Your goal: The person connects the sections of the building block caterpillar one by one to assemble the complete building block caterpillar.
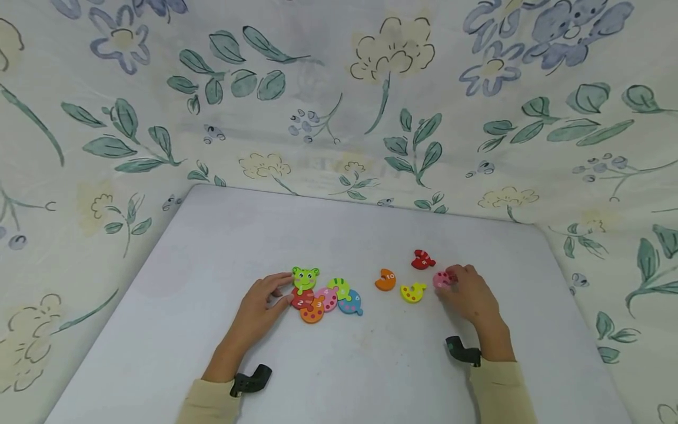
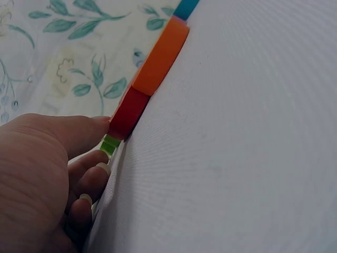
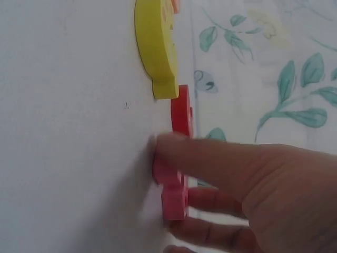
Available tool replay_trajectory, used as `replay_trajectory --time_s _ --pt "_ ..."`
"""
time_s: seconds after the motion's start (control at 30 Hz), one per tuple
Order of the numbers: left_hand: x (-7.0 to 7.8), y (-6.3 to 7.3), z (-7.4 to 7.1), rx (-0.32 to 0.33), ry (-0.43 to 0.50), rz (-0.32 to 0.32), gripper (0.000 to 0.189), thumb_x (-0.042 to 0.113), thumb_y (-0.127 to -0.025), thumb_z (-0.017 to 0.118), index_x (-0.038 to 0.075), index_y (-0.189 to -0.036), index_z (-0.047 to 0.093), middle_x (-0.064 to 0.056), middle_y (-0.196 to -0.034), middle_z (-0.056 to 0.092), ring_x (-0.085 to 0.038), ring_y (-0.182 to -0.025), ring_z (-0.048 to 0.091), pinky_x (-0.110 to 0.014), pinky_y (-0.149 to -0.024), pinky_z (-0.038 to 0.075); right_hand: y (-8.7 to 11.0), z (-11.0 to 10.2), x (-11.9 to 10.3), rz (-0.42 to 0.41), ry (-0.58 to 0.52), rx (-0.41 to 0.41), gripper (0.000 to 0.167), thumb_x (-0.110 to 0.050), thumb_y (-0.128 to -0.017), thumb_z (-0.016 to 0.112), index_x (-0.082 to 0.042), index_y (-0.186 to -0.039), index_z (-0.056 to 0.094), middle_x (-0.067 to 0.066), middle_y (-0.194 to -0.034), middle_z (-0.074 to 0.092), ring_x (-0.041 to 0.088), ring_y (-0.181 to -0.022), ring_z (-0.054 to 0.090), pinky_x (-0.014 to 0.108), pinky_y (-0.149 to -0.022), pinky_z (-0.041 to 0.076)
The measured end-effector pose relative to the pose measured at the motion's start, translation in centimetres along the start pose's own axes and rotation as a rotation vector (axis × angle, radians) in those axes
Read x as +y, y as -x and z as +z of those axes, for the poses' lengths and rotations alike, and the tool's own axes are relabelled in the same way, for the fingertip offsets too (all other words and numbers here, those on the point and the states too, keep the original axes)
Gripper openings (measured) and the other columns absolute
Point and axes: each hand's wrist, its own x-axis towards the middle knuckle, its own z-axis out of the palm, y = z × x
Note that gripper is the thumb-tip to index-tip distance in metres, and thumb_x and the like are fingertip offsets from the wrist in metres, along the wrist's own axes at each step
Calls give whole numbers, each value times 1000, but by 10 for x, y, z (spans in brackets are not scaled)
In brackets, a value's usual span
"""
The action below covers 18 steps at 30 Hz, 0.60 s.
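Note:
Joined puzzle pieces form a caterpillar: a green smiling head piece, a red piece numbered 2, an orange piece, a pink piece, a light green piece and a blue piece. My left hand rests against the head end; in the left wrist view its thumb touches the red piece. At the right, my right hand pinches a loose pink spotted puzzle piece at the table surface. Fingers partly cover that piece.
Between the hands lie a loose orange piece numbered 10 and a yellow spotted piece. A loose red piece lies farther back. The white table meets a floral cloth at the back and sides.

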Motion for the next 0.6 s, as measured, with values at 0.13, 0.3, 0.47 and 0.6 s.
replay_trajectory --time_s 0.13,0.3,0.47,0.6 --pt "1 0 -1 2 1 0 46 16 -96 79 16 -140 67 0 -140 63 -12 -97 54 -34 -82 50 4 -7 -1 105 -23 -61 60 -44 -92 78 5 -121 60 18 -101 62 35 -93 58 47 -76 55" --pt "1 0 0 11 3 10 45 14 -94 80 15 -138 68 -2 -138 64 -13 -96 55 -35 -81 50 14 -15 0 140 -1 -127 48 -43 -95 74 3 -104 65 11 -83 61 29 -79 56 39 -64 50" --pt "0 0 -1 11 7 13 45 15 -94 80 14 -138 68 -1 -138 64 -13 -96 55 -35 -81 50 18 -14 -1 147 5 -159 49 -46 -97 69 3 -99 71 10 -80 62 28 -77 56 38 -63 49" --pt "-1 -1 -1 -1 5 2 46 17 -96 79 16 -140 67 0 -140 64 -13 -97 54 -35 -83 50 20 -12 -3 138 -25 -210 48 -46 -100 66 1 -99 75 8 -80 62 26 -79 56 38 -65 49"
